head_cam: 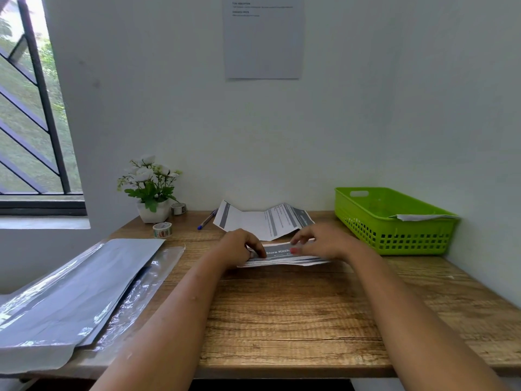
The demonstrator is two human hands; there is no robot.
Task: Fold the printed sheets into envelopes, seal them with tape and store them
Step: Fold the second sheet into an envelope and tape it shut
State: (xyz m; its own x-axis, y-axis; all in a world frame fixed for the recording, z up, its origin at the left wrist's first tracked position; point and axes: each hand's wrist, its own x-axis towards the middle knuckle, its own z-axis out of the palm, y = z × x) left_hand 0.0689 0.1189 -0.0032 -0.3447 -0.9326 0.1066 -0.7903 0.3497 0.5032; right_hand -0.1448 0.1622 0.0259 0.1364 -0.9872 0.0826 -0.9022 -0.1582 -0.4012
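Observation:
A printed sheet [282,256], folded into a narrow strip with a grey header, lies on the wooden desk [282,311]. My left hand [242,246] presses its left end and my right hand [321,241] pinches its upper right edge. Behind it a second printed sheet [262,220] with fold creases lies half unfolded. A roll of patterned tape [162,230] stands at the left, and a second tape roll [178,208] sits by the flower pot. The green plastic basket [394,221] at the right holds a folded paper [423,217].
A blue pen [207,219] lies left of the creased sheet. A white pot of flowers [150,187] stands at the back left. Grey sheets in clear plastic sleeves [76,292] cover the desk's left side. The wall, with a paper notice [263,38], closes the back.

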